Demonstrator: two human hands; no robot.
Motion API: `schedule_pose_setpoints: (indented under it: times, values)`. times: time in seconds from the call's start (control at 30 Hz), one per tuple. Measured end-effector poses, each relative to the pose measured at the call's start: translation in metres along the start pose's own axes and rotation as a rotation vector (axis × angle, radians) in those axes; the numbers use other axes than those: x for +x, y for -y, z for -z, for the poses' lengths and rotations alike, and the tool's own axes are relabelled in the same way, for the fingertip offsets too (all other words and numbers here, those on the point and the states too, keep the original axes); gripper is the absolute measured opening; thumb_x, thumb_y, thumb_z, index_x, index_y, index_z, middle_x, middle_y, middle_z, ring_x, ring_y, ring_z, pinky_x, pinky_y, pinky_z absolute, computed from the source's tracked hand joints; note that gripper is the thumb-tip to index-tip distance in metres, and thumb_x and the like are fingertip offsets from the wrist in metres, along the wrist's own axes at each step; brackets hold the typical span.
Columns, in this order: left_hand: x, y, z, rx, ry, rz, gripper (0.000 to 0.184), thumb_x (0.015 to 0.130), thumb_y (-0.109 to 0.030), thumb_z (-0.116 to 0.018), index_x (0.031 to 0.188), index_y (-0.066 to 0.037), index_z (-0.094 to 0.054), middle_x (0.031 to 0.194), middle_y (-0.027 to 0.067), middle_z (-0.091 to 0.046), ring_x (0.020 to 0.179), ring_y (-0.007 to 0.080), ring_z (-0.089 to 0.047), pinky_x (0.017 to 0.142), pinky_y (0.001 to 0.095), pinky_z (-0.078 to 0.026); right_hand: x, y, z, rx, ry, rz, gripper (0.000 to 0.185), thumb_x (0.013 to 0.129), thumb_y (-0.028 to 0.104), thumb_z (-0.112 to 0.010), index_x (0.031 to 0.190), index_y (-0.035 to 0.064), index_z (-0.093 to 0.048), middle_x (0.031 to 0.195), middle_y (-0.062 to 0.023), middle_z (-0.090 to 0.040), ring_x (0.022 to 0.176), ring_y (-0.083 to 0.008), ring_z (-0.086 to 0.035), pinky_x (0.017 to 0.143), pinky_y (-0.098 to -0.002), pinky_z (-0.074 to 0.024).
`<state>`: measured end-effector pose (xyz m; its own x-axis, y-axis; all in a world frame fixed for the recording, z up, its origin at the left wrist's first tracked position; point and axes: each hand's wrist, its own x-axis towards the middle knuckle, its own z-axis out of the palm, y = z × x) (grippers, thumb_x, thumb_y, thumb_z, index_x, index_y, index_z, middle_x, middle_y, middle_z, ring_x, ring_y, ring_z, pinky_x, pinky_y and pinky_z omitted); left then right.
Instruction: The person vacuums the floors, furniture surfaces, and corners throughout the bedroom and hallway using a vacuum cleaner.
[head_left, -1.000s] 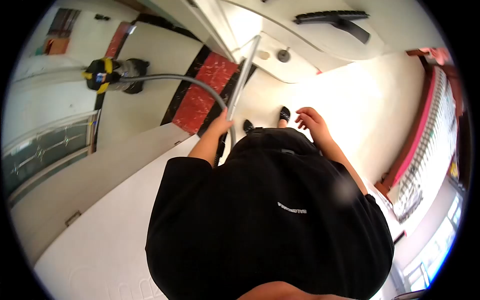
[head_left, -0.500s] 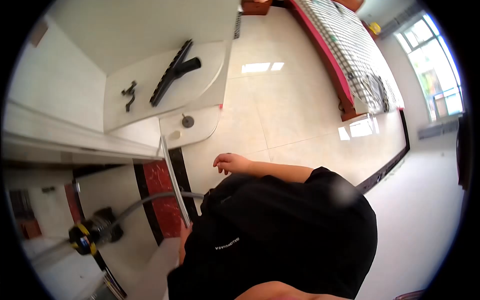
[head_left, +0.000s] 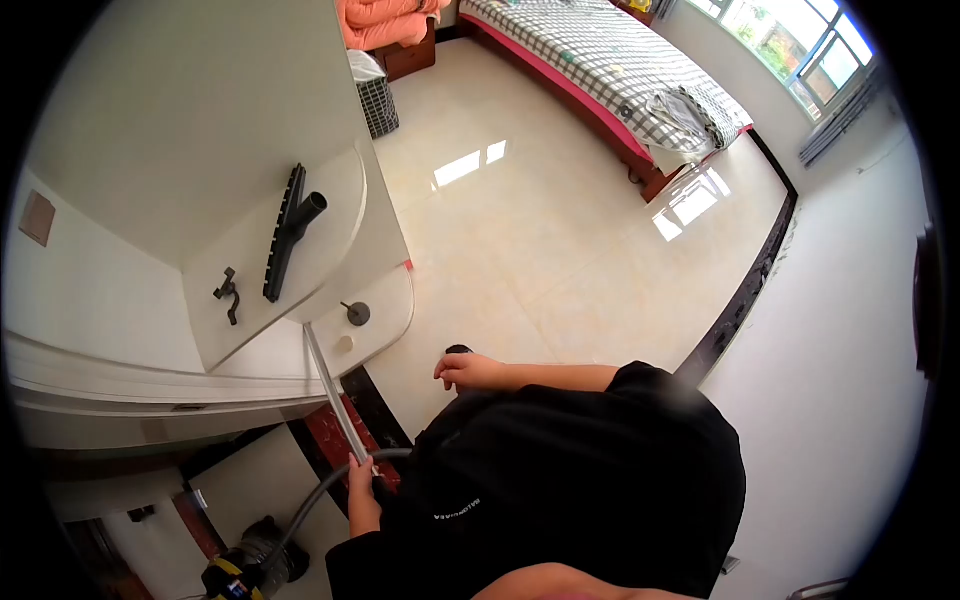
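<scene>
My left hand (head_left: 362, 482) is closed around the lower end of a silver metal vacuum tube (head_left: 335, 390), which slants up and left toward the shelf unit. A grey vacuum hose (head_left: 325, 487) curves from the yellow and black vacuum cleaner (head_left: 245, 572) at the lower left to beside my body. In front of my black shirt, my right hand (head_left: 468, 372) hangs with loosely bent fingers and holds nothing. A dark shoe tip shows just behind it. On the upper corner shelf (head_left: 345, 215) lies a black floor nozzle (head_left: 290, 232).
A dark hook-like fitting (head_left: 229, 295) sits beside the nozzle. The lower shelf (head_left: 390, 325) bears a round dark object (head_left: 358, 314) and a small pale one. Beyond the tiled floor (head_left: 520, 220) stands a bed with a checked cover (head_left: 600, 60). A white wall (head_left: 820, 400) runs along the right.
The view has shifted, so shelves and nozzle sit lower and further left, and the bed higher. My left hand shows more fully on the tube; my right hand stays before my body.
</scene>
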<state>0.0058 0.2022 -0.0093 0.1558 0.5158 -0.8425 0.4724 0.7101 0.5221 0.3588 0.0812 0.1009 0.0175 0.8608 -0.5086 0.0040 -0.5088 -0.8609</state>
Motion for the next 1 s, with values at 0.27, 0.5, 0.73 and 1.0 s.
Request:
schedule_pose_setpoints:
  times: [0.27, 0.5, 0.73, 1.0]
  values:
    - [-0.049, 0.04, 0.007, -0.036, 0.016, -0.08, 0.063, 0.086, -0.017, -0.049, 0.137, -0.008, -0.013, 0.085, 0.009, -0.054, 0.063, 0.0167, -0.053, 0.053, 0.03, -0.045, 0.003, -0.003, -0.013, 0.03, 0.017, -0.018, 0.024, 0.086, 0.021, -0.043, 0.102, 0.0069, -0.053, 0.08, -0.0032, -0.058, 0.066, -0.0107, -0.055, 0.061, -0.0248, -0.045]
    - [0.01, 0.205, 0.009, 0.387, -0.156, -0.555, 0.063, 0.085, -0.023, -0.052, 0.134, -0.004, -0.019, 0.103, 0.0136, -0.052, 0.083, 0.0217, -0.054, 0.07, 0.0306, -0.045, 0.028, -0.027, -0.016, -0.036, 0.002, 0.039, 0.018, 0.086, 0.017, -0.047, 0.099, 0.0085, -0.056, 0.077, -0.0042, -0.06, 0.066, -0.0131, -0.057, 0.062, -0.0268, -0.0476]
    - [-0.03, 0.088, -0.012, -0.103, -0.03, -0.06, 0.07, 0.082, -0.014, -0.055, 0.138, -0.016, -0.013, 0.084, 0.0089, -0.053, 0.063, 0.016, -0.05, 0.048, 0.0307, -0.044, 0.021, 0.004, -0.025, 0.047, 0.112, -0.069, 0.019, 0.084, 0.013, -0.046, 0.099, 0.007, -0.054, 0.079, -0.0024, -0.058, 0.067, -0.0113, -0.054, 0.063, -0.0239, -0.0446]
    - [-0.049, 0.085, -0.006, -0.179, -0.032, -0.032, 0.071, 0.083, -0.019, -0.054, 0.139, -0.016, -0.01, 0.089, 0.008, -0.052, 0.065, 0.0162, -0.05, 0.05, 0.0302, -0.046, 0.019, 0.006, -0.021, 0.074, 0.136, -0.07, 0.017, 0.086, 0.013, -0.045, 0.099, 0.0051, -0.054, 0.079, -0.0035, -0.056, 0.067, -0.011, -0.053, 0.063, -0.023, -0.0436]
